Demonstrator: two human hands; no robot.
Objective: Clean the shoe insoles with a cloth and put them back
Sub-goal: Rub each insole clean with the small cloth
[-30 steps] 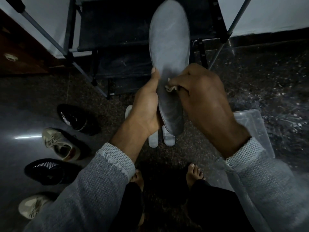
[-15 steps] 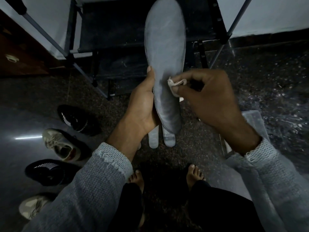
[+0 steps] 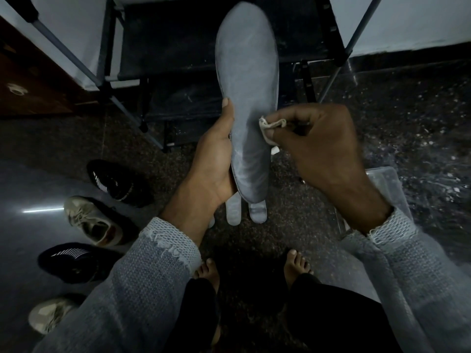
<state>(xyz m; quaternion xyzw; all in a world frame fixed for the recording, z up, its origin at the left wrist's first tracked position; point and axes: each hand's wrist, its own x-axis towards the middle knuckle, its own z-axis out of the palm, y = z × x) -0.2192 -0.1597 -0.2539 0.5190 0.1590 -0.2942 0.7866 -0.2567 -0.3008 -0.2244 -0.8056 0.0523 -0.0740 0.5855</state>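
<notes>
A grey insole (image 3: 248, 98) stands upright (streaked pale), a small white cloth (image 3: 270, 126) touching its right edge.

Single head camera looks steeply down, close over the hands (image 3: 267, 161) and floor (image 3: 407, 123)

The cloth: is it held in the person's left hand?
No, the right hand pinches the small cloth against the insole, while the left hand only grips the insole's edge.

Grey insole (image 3: 247, 98), cream cloth (image 3: 270, 127), pale grey knit sleeves (image 3: 150, 273), two black shoes with white stripes (image 3: 114, 183), two beige sneakers (image 3: 94, 221), dark speckled floor (image 3: 407, 118)
</notes>
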